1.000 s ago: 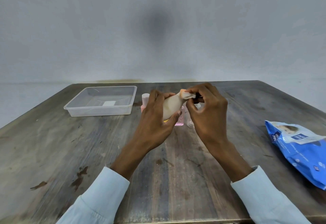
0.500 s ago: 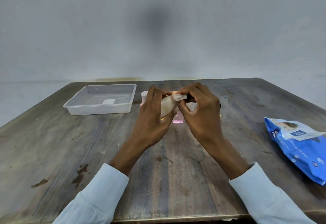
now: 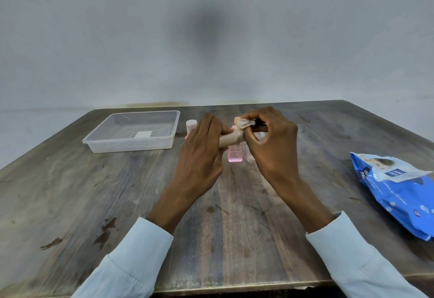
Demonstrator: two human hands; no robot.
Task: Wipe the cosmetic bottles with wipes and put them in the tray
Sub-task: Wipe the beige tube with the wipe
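My left hand [image 3: 202, 152] grips a beige cosmetic tube [image 3: 231, 139], held above the table and tilted up to the right. My right hand [image 3: 272, 145] pinches a crumpled white wipe [image 3: 245, 122] against the tube's upper end. Behind the hands stand a pink square bottle [image 3: 235, 154], a small clear bottle [image 3: 250, 157] partly hidden by my right hand, and a pale pink-capped bottle [image 3: 191, 126] next to the tray. The clear plastic tray [image 3: 131, 145] sits at the back left and holds only a white label.
A blue pack of wipes [image 3: 399, 187] lies at the right edge of the wooden table [image 3: 94, 192]. A grey wall rises behind the table's far edge.
The tube has dropped a little and tilted flatter in my left hand. My right hand has worked the wipe around the tube's upper end.
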